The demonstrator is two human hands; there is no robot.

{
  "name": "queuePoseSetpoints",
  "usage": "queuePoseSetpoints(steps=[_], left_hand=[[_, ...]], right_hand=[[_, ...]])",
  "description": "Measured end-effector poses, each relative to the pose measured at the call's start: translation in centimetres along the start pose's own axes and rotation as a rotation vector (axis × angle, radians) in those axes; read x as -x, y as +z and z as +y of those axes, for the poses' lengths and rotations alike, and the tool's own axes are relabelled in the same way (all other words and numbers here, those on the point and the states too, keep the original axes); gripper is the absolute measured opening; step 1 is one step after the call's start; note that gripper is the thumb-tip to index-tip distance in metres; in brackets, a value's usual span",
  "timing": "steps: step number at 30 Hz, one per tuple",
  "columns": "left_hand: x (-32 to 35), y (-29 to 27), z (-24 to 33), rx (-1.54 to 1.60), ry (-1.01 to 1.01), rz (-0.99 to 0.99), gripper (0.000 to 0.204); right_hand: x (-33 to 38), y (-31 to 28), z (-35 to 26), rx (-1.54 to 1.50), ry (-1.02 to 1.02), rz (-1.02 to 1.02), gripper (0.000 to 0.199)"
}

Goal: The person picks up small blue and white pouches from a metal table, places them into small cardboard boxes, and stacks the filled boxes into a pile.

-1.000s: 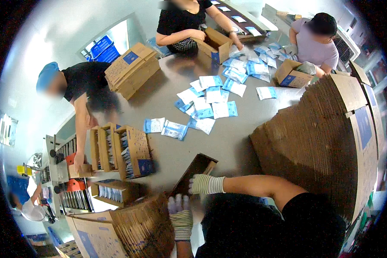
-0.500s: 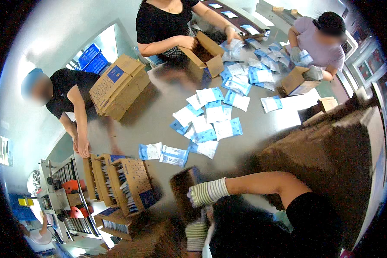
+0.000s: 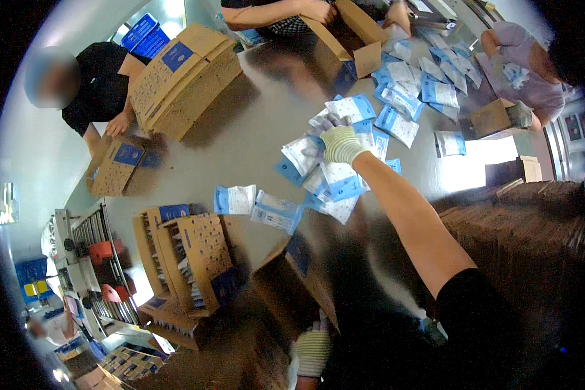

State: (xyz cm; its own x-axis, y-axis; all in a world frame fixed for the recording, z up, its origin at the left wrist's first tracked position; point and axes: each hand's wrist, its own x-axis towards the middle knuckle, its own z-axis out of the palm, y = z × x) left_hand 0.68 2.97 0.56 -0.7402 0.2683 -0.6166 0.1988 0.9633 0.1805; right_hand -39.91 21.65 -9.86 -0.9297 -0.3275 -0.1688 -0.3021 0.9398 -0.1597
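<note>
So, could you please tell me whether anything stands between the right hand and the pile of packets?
Nothing visible does: the right hand is at the pile of packets, overlapping some of them, with nothing seen in between. The left hand is well apart, lower in the picture, by the open box.

Thin, glossy, crinkled plastic film on the blue-and-white packets [image 3: 342,177]; matt, smooth cardboard in the open box [image 3: 311,281]; rough, ridged cardboard edges along the stacked cartons [image 3: 520,218]; knitted, matt cloth in the striped gloves [image 3: 344,144]; a smooth, softly reflective finish on the surface [image 3: 263,149].
</note>
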Motion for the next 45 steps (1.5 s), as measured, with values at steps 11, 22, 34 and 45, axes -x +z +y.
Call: queuePoseSetpoints(steps=[11,22,34,45], left_hand=[[1.0,1.6,-0.6,0.266,-0.071,0.138,0.062],[1.7,1.8,0.1,0.307,-0.036,0.306,0.063],[1.1,4.4,-0.9,0.195,-0.045,0.462,0.053],[1.6,2.4,-0.2,0.232,-0.033,0.307,0.059]], right_hand=[[12.9,1.5,-4.5,0.211,-0.425,-0.226,0.031],[23.6,7.5,0.8,-0.973,0.641,0.039,0.054],[26.8,2.0,-3.4,-0.239,0.376,-0.114,0.064],[16.7,3.5,-5.7,0.158,-0.285,0.154,0.033]])
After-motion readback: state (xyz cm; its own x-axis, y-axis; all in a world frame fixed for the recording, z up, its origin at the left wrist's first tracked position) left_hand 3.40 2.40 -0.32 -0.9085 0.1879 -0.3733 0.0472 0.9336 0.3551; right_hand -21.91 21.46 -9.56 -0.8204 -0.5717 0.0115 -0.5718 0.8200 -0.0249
